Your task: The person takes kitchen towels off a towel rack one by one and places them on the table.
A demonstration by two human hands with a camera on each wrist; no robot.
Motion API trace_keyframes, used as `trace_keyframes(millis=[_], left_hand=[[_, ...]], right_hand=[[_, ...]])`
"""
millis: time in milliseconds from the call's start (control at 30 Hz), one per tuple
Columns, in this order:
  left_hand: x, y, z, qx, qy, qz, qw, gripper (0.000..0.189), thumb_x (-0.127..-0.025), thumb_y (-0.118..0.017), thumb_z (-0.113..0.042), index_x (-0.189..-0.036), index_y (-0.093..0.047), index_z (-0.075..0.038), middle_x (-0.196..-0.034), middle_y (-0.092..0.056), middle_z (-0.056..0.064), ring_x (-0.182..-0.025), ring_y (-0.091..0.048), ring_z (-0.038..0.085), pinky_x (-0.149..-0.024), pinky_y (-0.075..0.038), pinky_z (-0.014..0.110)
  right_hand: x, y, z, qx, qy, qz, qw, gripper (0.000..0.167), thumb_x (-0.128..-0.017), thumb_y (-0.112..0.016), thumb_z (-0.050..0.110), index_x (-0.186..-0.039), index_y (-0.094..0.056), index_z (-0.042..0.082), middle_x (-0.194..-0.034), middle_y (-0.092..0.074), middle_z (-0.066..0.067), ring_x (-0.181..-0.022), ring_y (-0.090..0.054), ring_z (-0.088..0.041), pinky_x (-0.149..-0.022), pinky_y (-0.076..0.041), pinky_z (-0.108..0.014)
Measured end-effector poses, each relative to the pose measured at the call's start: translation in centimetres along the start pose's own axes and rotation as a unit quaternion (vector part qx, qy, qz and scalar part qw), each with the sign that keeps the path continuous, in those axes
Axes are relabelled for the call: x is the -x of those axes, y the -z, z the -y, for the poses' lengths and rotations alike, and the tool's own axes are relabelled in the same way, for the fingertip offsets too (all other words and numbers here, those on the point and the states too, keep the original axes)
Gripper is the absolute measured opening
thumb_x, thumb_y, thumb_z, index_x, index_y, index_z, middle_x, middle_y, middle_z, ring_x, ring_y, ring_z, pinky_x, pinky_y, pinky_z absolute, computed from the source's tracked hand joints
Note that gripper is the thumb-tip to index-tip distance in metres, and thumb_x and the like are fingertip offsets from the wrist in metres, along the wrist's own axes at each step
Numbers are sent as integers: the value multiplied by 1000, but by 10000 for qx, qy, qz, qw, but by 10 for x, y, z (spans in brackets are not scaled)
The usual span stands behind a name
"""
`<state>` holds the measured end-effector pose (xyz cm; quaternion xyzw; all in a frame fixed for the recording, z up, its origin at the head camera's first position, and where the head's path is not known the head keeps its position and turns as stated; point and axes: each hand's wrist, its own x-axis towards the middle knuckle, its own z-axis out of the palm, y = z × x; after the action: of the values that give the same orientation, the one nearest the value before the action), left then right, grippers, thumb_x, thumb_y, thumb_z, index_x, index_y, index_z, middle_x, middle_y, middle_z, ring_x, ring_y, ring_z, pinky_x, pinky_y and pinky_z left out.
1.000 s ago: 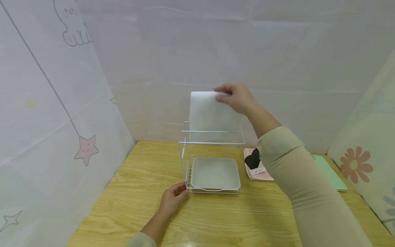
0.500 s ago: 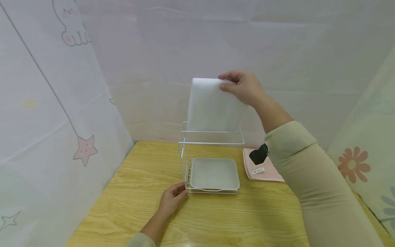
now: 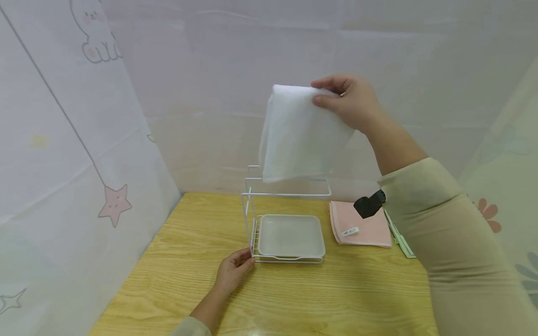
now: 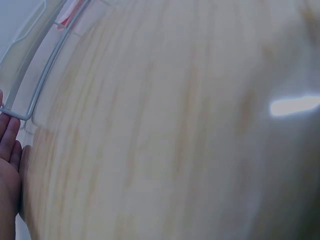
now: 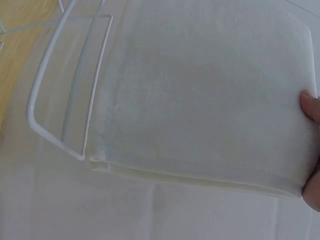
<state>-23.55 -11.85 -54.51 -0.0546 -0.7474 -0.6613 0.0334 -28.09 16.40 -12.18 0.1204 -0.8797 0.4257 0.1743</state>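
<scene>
My right hand [image 3: 355, 100] pinches the top edge of a folded white towel [image 3: 304, 135] between thumb and fingers. The towel hangs above a white wire rack [image 3: 290, 194], its lower edge in front of the rack's back bars in the head view. In the right wrist view, the towel [image 5: 210, 95] fills most of the picture, beside the rack's bars [image 5: 37, 85]. A shallow off-white tray [image 3: 291, 235] lies in the rack's base. With thumb and fingers, my left hand [image 3: 233, 270] holds the rack's front left bottom corner. Only part of that hand [image 4: 9, 165] shows in the left wrist view.
A folded pink towel [image 3: 363, 228] with a small white label lies right of the rack. Beyond it, a green folded cloth [image 3: 401, 240] is partly covered by my right sleeve. The wooden table [image 3: 201, 224] meets pale printed curtains at the back and sides.
My right hand has lifted the white towel up and slightly right, out from between the rack's upper bars. The left hand stays on the rack's corner, and the rack has barely moved.
</scene>
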Motion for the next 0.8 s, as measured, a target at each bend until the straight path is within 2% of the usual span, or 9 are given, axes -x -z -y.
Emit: trace_keyframes(millis=[167, 333, 533, 800], left_hand=[[-2, 1, 1, 55, -19, 23, 10000, 35, -88, -73, -8, -119, -66, 5, -115, -70, 23, -97, -67, 9, -80, -53, 15], [-4, 2, 4, 90, -24, -1, 10000, 35, -86, -74, -7, -118, -66, 6, -114, -70, 24, -93, -65, 1, -81, -52, 14], [-5, 3, 7, 9, -1, -40, 10000, 34, -87, -73, -7, -119, -66, 5, -114, -70, 23, -93, -64, -1, -81, -53, 14], [-3, 5, 2, -38, 22, -56, 10000, 35, -88, -73, -9, -119, -66, 5, -115, -70, 22, -94, -65, 3, -81, -53, 15]], right_hand=[[6, 15, 1, -142, -58, -102, 9998, 33, -84, -79, 28, -117, -73, 24, -93, -69, 19, -79, -59, -1, -67, -47, -15], [11, 32, -3, -95, -144, -174, 9997, 32, -83, -80, 29, -114, -74, 27, -87, -67, 22, -74, -59, 1, -64, -47, -13], [19, 53, -7, 77, -194, -166, 9996, 34, -82, -80, 31, -115, -74, 26, -83, -66, 22, -69, -61, 0, -59, -50, -14], [32, 85, -22, 478, -494, -29, 9976, 36, -82, -79, 37, -117, -72, 30, -82, -65, 22, -66, -63, -2, -55, -52, -17]])
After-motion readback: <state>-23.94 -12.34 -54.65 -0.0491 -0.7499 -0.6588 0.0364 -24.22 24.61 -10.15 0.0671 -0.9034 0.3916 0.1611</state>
